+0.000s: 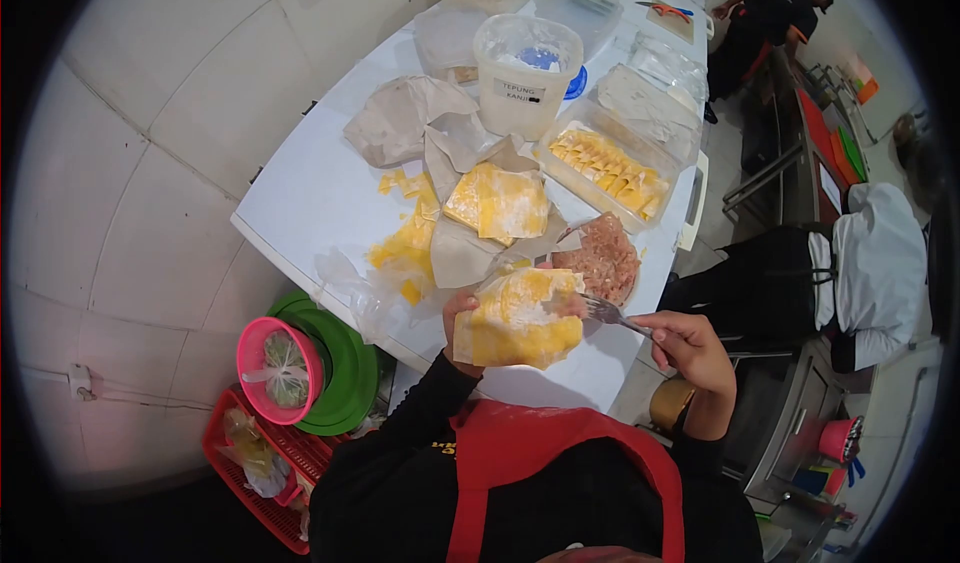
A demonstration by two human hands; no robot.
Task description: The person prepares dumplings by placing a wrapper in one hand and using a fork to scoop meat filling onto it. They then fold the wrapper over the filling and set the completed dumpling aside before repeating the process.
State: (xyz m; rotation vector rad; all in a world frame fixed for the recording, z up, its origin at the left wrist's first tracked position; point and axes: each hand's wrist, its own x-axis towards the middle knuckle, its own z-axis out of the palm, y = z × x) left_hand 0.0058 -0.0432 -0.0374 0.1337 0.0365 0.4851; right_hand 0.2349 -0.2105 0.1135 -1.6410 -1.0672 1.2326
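My left hand (460,325) holds a stack of yellow, flour-dusted wrapper sheets (520,335) up in front of me, its fingers mostly hidden behind them. In my right hand (692,348) is a metal fork (612,315), whose tines reach a bit of pink filling on the top sheet. Just beyond the fork lies a mound of minced pink meat (606,259). Another pile of yellow sheets (500,201) rests on brown paper. A clear rectangular tub (640,217) to its right contains several folded yellow pieces (607,168).
Yellow scraps (408,241) and a plastic bag (352,285) lie on the white table's left side. A white flour tub (525,78) stands farther back. Pink (282,408) and green basins are at lower left. Two people (775,13) are at the right by a counter.
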